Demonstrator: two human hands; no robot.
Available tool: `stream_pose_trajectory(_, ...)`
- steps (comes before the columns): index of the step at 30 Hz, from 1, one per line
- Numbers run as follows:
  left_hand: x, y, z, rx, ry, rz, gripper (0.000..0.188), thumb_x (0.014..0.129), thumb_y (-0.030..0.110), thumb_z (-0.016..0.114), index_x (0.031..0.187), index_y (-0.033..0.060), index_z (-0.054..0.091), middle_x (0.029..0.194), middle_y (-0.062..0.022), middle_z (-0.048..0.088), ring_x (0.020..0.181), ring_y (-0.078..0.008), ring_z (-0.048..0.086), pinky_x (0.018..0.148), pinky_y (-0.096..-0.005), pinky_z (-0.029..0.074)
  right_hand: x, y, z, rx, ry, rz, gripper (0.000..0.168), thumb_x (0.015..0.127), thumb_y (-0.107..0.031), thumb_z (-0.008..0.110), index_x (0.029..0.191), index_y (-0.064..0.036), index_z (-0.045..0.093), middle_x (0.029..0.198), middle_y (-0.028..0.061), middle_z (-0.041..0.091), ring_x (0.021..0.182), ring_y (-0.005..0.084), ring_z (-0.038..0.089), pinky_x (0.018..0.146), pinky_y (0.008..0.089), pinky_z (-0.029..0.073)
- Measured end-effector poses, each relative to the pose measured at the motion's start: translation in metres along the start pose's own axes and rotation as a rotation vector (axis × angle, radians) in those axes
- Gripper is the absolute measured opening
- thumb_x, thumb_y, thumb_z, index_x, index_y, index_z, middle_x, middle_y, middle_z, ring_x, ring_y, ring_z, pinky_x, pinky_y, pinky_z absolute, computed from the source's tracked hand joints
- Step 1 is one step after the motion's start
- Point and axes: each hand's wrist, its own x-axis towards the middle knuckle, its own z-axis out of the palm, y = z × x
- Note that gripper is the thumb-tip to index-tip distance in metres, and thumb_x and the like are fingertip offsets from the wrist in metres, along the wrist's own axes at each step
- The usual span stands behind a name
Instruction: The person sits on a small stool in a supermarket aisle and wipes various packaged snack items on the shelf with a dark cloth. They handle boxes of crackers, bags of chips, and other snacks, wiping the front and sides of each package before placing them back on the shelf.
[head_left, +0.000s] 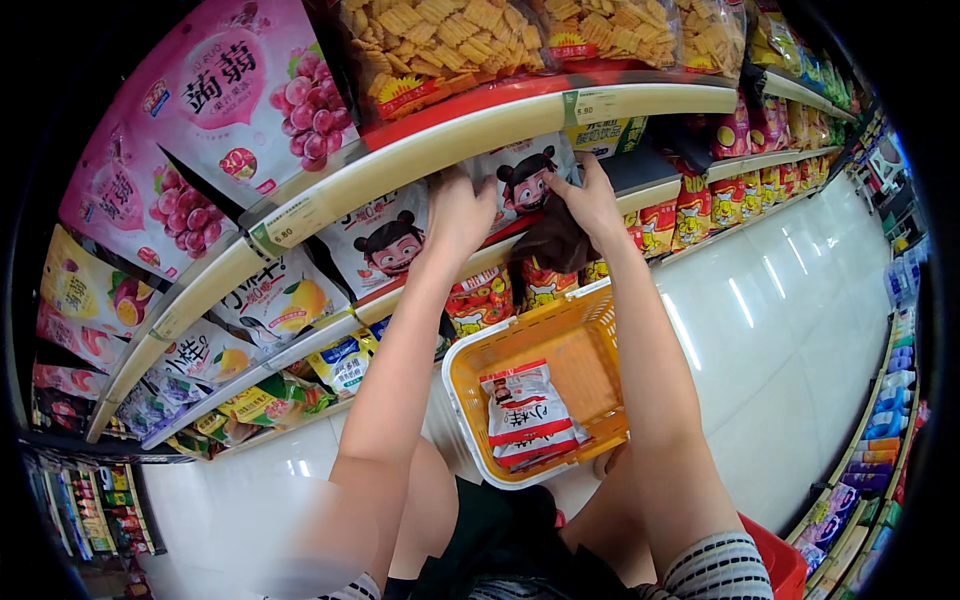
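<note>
A white snack bag with a cartoon face (523, 184) stands on the middle shelf, held at its two sides. My left hand (459, 214) grips its left side, the fingertips hidden behind the shelf lip above. On the right side, my right hand (589, 196) has its thumb on the front and fingers at the edge. A crumpled dark brown cloth (559, 236) hangs just below the right hand; whether that hand holds it I cannot tell. Left of my left hand is a matching cartoon bag (390, 247). Below my arms, white-and-red snack bags (529, 412) lie in an orange shopping basket (592, 360).
An upper shelf edge (480, 139) with price tags overhangs both hands. Pink jelly pouches (247, 97) and bags of crisps (450, 45) fill that shelf. Red snack bags (480, 300) line the bottom shelf behind the basket. A red container (772, 559) stands at lower right.
</note>
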Motion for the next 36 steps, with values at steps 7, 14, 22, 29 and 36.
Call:
stream_pose_trajectory(7,0.003,0.004,-0.007,-0.190,0.164,-0.035,0.035,0.081,0.024,0.068,0.101,-0.0024,0.056,0.081,-0.0178,0.062,0.073,-0.0297,0.060,0.068,-0.0390,0.046,0.009,-0.008,-0.014,-0.147,-0.042,-0.079,0.063,0.068,-0.030,0.078,0.117,0.002,0.054,0.113,0.0218,0.061,0.109,0.0330,0.057,0.092,0.0373,0.043)
stream_pose_trajectory(14,0.012,-0.004,0.003,-0.187,0.318,0.114,0.031,0.081,0.019,0.067,0.102,-0.0031,0.059,0.079,-0.0150,0.061,0.069,-0.0272,0.056,0.067,-0.0389,0.044,0.004,0.001,-0.009,-0.133,-0.035,-0.097,0.062,0.068,-0.026,0.079,0.118,0.000,0.052,0.111,0.0221,0.062,0.106,0.0338,0.059,0.088,0.0380,0.045)
stream_pose_trajectory(22,-0.006,-0.014,-0.009,0.081,0.251,-0.107,0.040,0.082,0.034,0.063,0.099,-0.0025,0.061,0.085,-0.0223,0.063,0.085,-0.0387,0.061,0.075,-0.0428,0.046,0.003,0.014,0.005,-0.306,-0.167,-0.139,0.074,0.071,-0.052,0.071,0.119,0.000,0.053,0.110,0.0229,0.062,0.106,0.0354,0.058,0.090,0.0399,0.045)
stream_pose_trajectory(29,-0.011,-0.016,0.003,-0.127,0.101,-0.157,0.036,0.081,0.022,0.061,0.106,-0.0035,0.055,0.089,-0.0280,0.061,0.083,-0.0430,0.060,0.075,-0.0490,0.047,-0.001,0.038,0.006,-0.193,-0.148,-0.057,0.066,0.077,-0.043,0.071,0.116,0.006,0.053,0.105,0.0211,0.064,0.099,0.0293,0.061,0.085,0.0349,0.045)
stream_pose_trajectory(36,-0.033,-0.011,-0.009,-0.274,0.146,-0.129,0.026,0.074,-0.001,0.054,0.100,-0.0061,0.056,0.089,-0.0239,0.064,0.085,-0.0397,0.062,0.076,-0.0435,0.050,-0.022,0.035,0.007,-0.186,-0.158,-0.065,0.083,0.080,-0.041,0.069,0.139,0.003,0.032,0.130,0.0232,0.050,0.120,0.0302,0.050,0.097,0.0348,0.039)
